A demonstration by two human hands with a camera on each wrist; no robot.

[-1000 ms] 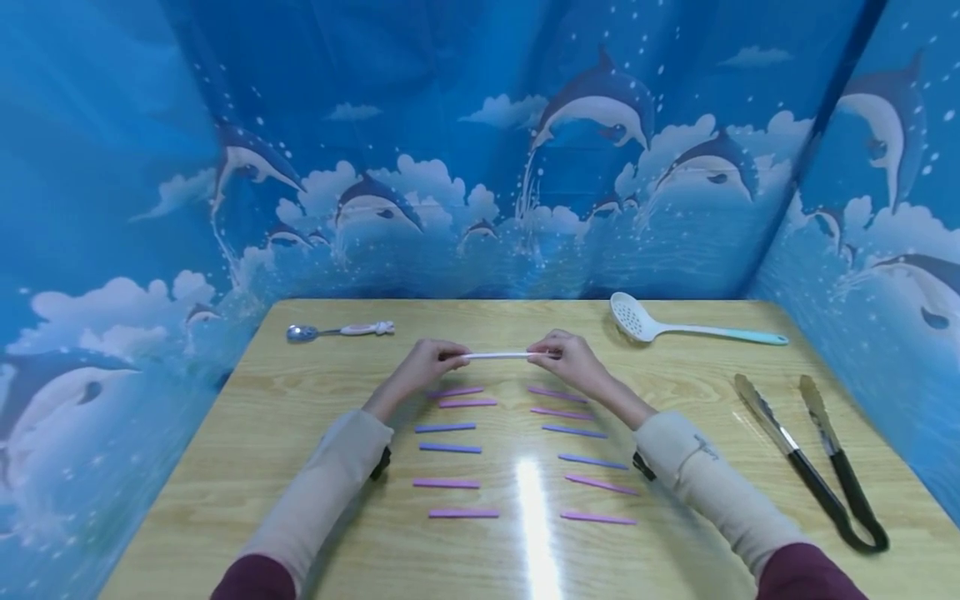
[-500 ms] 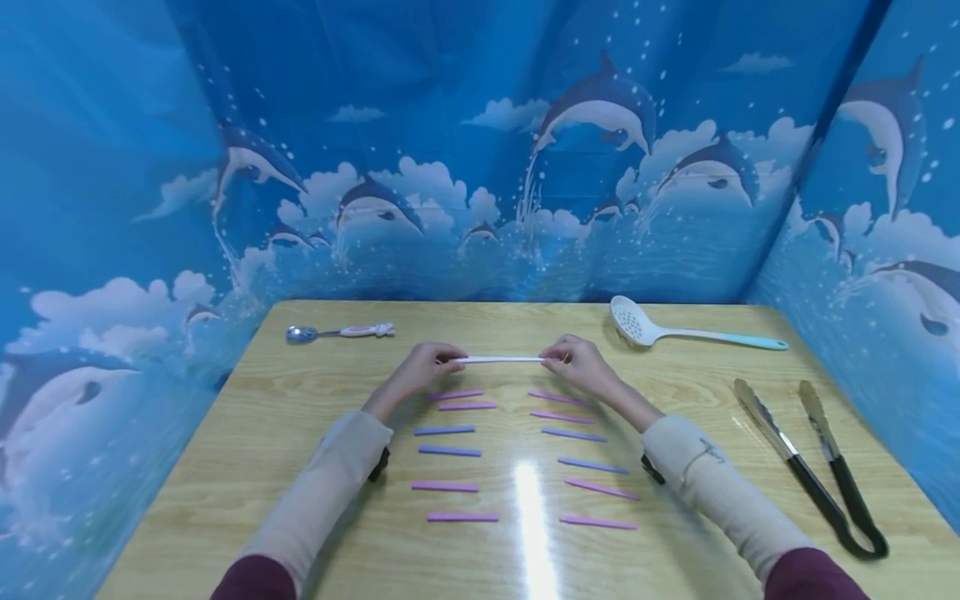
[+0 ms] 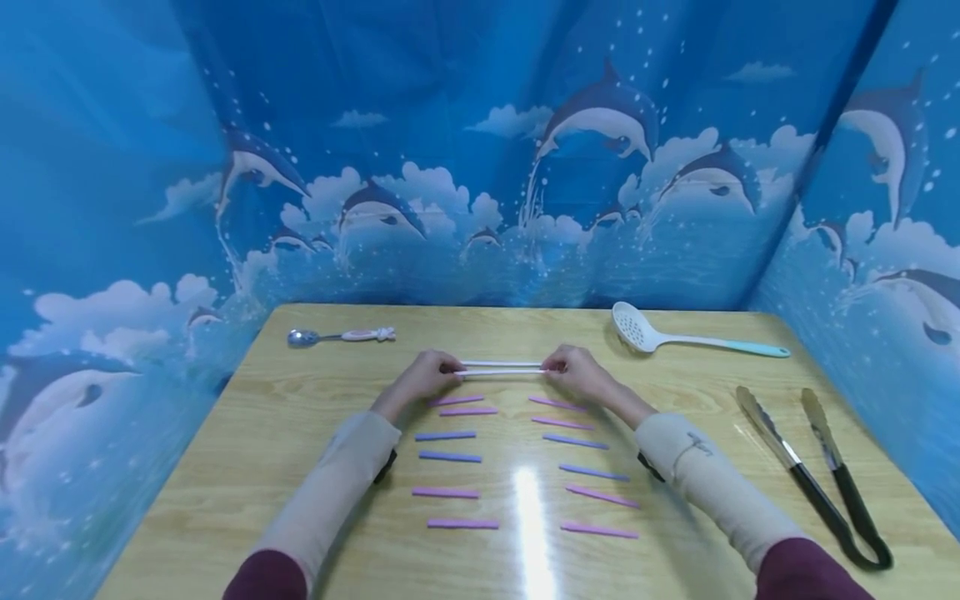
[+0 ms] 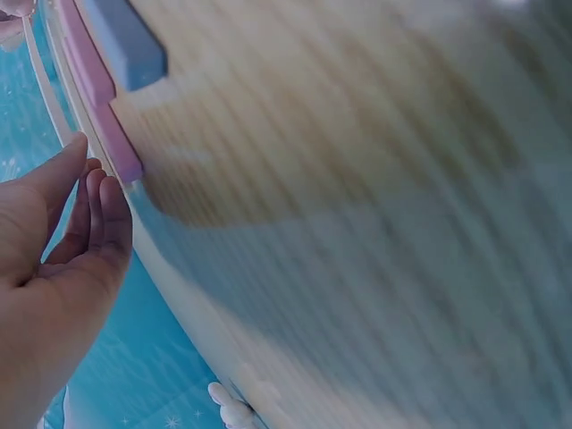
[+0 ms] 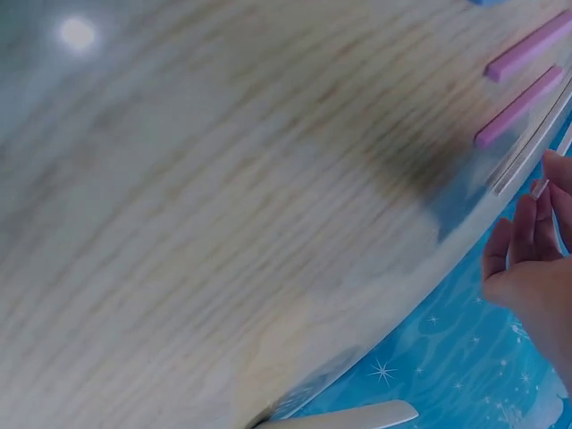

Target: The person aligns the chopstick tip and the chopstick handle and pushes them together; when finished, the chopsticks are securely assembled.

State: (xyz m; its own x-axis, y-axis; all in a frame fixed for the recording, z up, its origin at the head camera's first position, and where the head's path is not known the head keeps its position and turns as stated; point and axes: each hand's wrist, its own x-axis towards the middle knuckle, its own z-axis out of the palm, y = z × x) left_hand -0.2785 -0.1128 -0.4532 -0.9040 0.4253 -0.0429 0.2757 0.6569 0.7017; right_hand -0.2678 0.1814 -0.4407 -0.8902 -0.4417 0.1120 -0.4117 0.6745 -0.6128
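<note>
White strips (image 3: 501,372) run from one hand to the other, near the back of the table (image 3: 240,475). They show as two thin lines, side by side with a small gap. I cannot tell if they are two strips or two sides of one. Their long way goes left to right, straight across and almost flat, with one end at each hand. I cannot tell if they touch the table.

The left hand (image 3: 426,375) pinches the left ends with its thumb and fingers. The right hand (image 3: 581,372) pinches the right ends the same way. The two hands are apart, and the strips bridge the space between them.

Closer to the person, pink sticks (image 3: 445,493) and blue sticks (image 3: 450,457) lie in two columns, six in each. The left column lies nearly the same way as the strips. In the right column, the right ends tip toward the person.

A spoon (image 3: 360,335) lies at the back left. A ladle (image 3: 701,340) lies at the back right, its handle pointing right. Tongs (image 3: 816,497) lie spread on the right. Dolphins cover the blue sheet (image 3: 465,83) behind.
</note>
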